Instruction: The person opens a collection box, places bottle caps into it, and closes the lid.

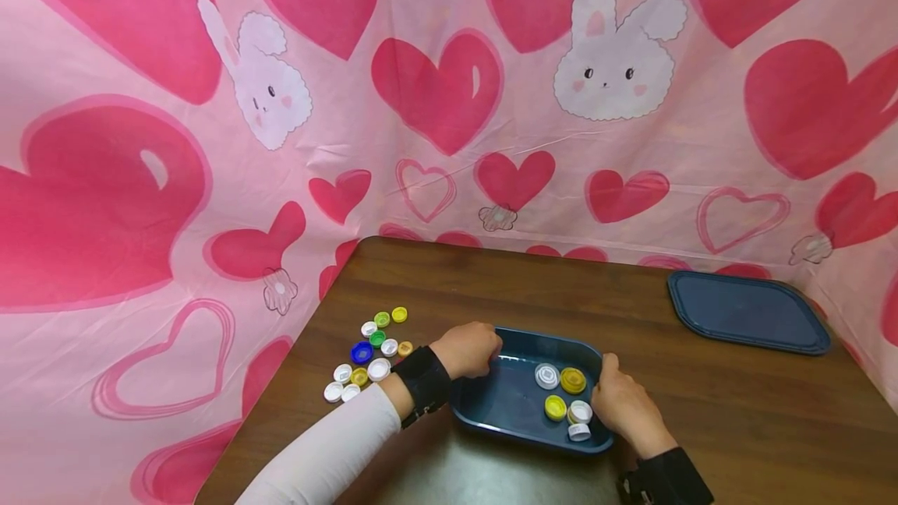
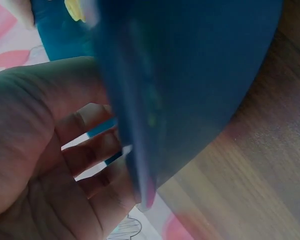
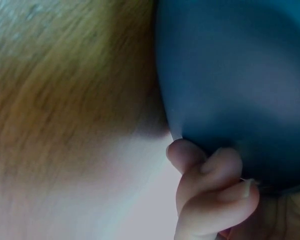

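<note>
A dark blue plastic tray (image 1: 500,392) is held between both hands over the wooden table. At its left end, my left hand (image 1: 468,349) grips the rim, and the left wrist view shows the fingers curled at the tray wall (image 2: 200,75). My right hand (image 1: 627,405) grips the opposite end, with the fingertips (image 3: 225,192) against the outside of the tray in the right wrist view. Several bottle caps lie toward the right side inside it, among them a clear-white cap (image 1: 547,376), a dark yellow cap (image 1: 572,380) and a bright yellow cap (image 1: 555,408).
Left of the tray, several loose bottle caps are scattered on the table (image 1: 449,287), including a blue cap (image 1: 362,352), a green cap (image 1: 377,339) and white ones. A flat dark blue lid (image 1: 751,312) lies at the back right. Pink heart-patterned cloth (image 1: 435,6) hangs behind the table.
</note>
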### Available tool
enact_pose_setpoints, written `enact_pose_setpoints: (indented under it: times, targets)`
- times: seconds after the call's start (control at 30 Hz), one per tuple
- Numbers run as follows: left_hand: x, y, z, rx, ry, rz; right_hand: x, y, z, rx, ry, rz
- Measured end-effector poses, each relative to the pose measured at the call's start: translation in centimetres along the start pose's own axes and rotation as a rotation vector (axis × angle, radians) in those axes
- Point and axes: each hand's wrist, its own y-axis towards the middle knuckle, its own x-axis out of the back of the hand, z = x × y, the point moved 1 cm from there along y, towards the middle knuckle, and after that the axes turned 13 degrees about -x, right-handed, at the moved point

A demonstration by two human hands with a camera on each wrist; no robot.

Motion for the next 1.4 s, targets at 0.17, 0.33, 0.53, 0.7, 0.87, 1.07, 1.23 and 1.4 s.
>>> enact_pose_setpoints:
  times: [0.17,0.33,0.53,0.7,0.87,1.07,1.23,1.4]
  targets:
    - [0.0,0.0,-0.1,0.006,0.015,-0.002,0.1,-0.1,0.0,0.004,-0.002,0.0]
    - [-0.1,-0.2,-0.4,0.011,0.058,0.007,0.0,0.0,0.0,-0.002,-0.004,0.006]
    - [-0.6,-0.1,-0.5,-0.008,0.105,0.025,0.0,0.0,0.1,-0.01,-0.005,0.006]
    - [-1.0,0.1,-0.5,-0.013,0.13,0.026,0.0,0.0,0.0,-0.003,-0.003,0.007]
    - [-1.1,0.1,-0.5,-0.037,0.174,0.022,0.0,0.0,0.0,-0.008,-0.006,0.01]
    - [-0.8,-0.2,-0.8,-0.063,0.203,0.0,0.1,0.0,0.0,-0.009,0.0,0.004]
    - [-0.9,-0.2,-0.8,-0.058,0.195,0.01,0.0,0.1,0.0,-0.009,-0.004,0.001]
    - [-1.3,0.0,-0.6,-0.039,0.178,0.022,0.0,0.1,0.0,-0.002,-0.002,0.003]
